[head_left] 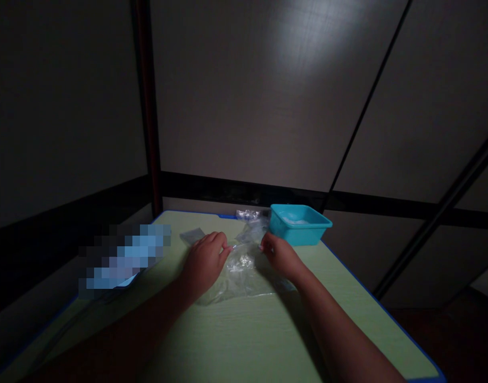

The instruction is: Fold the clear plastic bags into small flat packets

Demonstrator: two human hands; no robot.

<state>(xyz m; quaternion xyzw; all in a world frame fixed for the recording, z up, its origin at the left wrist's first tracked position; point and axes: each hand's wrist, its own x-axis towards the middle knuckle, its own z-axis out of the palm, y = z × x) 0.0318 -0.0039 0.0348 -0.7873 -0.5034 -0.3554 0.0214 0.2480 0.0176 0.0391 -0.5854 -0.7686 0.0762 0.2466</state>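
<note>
A clear plastic bag (244, 274) lies over the middle of the green table, its far edge raised a little between my hands. My left hand (207, 259) pinches that edge on the left between thumb and fingers. On the right, my right hand (279, 254) grips the same edge with curled fingertips. Behind the bag is more crumpled clear plastic (252, 230). A small flat greyish packet (191, 235) rests just beyond my left hand. The turquoise basket (302, 234) stands right behind my right hand, with something whitish inside.
The light green table (228, 340) has a blue edge. On its left side stands a lit, pixelated device (127, 255), with a cable running toward me. Dark-trimmed panels (244, 106) rise directly behind the table.
</note>
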